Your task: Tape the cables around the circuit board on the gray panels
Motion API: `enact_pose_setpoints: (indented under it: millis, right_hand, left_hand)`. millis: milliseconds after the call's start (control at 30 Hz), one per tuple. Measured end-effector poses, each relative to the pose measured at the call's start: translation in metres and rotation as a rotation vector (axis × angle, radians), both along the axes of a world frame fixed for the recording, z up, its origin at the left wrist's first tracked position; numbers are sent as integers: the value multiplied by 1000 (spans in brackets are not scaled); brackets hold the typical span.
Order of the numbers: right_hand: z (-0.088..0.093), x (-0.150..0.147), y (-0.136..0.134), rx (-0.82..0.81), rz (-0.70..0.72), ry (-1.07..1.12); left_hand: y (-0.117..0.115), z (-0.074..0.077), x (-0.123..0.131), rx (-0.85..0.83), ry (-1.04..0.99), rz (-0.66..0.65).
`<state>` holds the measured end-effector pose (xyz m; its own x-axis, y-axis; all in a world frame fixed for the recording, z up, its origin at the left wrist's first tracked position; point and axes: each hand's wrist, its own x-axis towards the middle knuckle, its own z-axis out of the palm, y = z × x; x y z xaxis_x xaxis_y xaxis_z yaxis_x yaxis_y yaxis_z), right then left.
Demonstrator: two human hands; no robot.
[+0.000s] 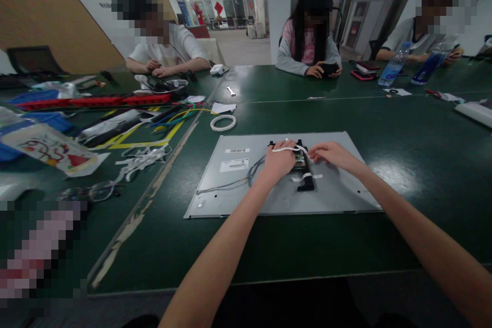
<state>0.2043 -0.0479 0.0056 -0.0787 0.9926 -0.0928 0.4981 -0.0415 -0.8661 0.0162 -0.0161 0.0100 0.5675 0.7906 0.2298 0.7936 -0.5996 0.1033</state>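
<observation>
A grey metal panel (pixel 238 192) lies flat on the green table (pixel 403 174), with a small green circuit board (pixel 300 162) and black strips near its far edge. Both my hands rest over that board. My left hand (pixel 279 160) is closed, pinching one end of a white strip of tape (pixel 289 149). My right hand (pixel 331 155) is closed on the other end, so the strip stretches between them. Grey cables (pixel 230 182) run from the board to the left across the panel. Two white labels (pixel 234 164) are stuck on the panel.
A white tape roll (pixel 223 122) lies beyond the panel. Coloured cables, red bars (pixel 96 101) and blue trays crowd the left side. Three people sit along the far edge; water bottles (pixel 392 68) and phones stand at the right.
</observation>
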Motion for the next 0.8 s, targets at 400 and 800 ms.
enact_pose_setpoints:
  millis: [400,800]
  right_hand:
    - [-3,-1,-20,145,-53,-238]
    - [35,-55,-17,265,-119,47]
  left_hand:
    - [4,12,4,-16,66,93]
    - [-29,40,-24,191,-107,55]
